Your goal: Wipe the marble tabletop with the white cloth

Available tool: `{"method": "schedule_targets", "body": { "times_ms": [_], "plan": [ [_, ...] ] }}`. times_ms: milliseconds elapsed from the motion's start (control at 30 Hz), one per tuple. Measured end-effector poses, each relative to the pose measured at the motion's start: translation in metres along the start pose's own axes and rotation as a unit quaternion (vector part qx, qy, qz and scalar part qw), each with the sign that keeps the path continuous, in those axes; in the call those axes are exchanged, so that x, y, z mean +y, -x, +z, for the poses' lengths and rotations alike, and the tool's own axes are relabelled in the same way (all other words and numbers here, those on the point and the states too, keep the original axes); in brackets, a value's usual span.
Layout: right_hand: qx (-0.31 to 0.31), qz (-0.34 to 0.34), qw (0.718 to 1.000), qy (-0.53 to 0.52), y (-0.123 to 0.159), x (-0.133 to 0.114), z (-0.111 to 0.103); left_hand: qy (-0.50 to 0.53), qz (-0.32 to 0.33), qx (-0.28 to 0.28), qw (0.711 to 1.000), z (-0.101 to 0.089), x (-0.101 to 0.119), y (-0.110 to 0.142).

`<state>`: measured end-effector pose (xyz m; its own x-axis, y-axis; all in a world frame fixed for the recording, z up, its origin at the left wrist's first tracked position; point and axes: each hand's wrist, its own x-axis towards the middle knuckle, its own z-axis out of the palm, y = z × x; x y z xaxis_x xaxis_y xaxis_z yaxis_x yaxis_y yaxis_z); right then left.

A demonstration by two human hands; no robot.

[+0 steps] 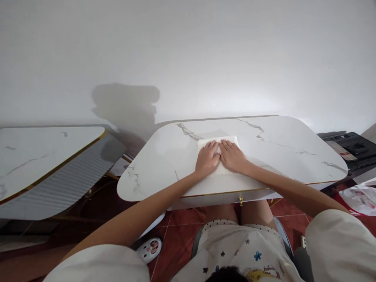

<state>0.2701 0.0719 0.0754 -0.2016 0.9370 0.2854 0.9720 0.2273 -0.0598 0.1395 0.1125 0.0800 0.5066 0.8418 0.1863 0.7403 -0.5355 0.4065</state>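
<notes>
One plain white wall (pixel 205 58) is rising behind two tables, and one dark shadow (pixel 123 103) is falling across it. Red tiles (pixel 176 239) with pale joints are covering the floor. Both tabletops are showing grey marble veining on white. The near table (pixel 164 160) is curving at its rounded corners, with thin gold trim running along its front edge and one gold knob (pixel 241 199) jutting from the front. The left table (pixel 35 156) is wearing a gold band over a finely ribbed grey side.

One white sheet (pixel 219 168), roughly square and soft-looking, is lying near the middle of the near table; whether it is cloth or paper, I cannot tell. Two hands are resting on it side by side, thumbs nearly meeting. The left hand (pixel 208 157) is lying flat, palm down, fingers stretched forward; the right hand (pixel 234 157) is lying the same way, its fingers slanting inward.

One pale bag (pixel 360 199) is sitting at far right, its contents too unclear to name, below one black case (pixel 360 145). One printed white slipper (pixel 151 250) is resting on the floor.
</notes>
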Motion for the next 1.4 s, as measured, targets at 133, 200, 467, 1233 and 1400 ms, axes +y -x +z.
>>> {"method": "schedule_targets", "body": {
  "times_ms": [133, 200, 467, 1233, 1400],
  "plan": [
    [0.01, -0.017, 1.0, -0.016, 0.035, -0.014, -0.01, 0.033, -0.033, 0.006, 0.999, -0.002, 0.018, 0.041],
    [0.01, -0.022, 0.999, -0.022, 0.053, -0.014, -0.016, 0.05, -0.039, 0.005, 0.998, 0.002, 0.028, 0.056],
    [0.008, -0.025, 0.998, -0.053, 0.081, 0.023, -0.022, 0.085, -0.07, 0.002, 0.994, 0.023, 0.068, 0.051],
    [-0.003, 0.008, 1.0, -0.02, -0.104, 0.138, 0.022, 0.021, -0.002, 0.082, 0.996, 0.045, 0.019, -0.159],
    [0.001, 0.028, 0.999, -0.016, -0.135, 0.153, 0.032, -0.01, 0.023, 0.082, 0.996, 0.046, 0.009, -0.192]
  ]
}}
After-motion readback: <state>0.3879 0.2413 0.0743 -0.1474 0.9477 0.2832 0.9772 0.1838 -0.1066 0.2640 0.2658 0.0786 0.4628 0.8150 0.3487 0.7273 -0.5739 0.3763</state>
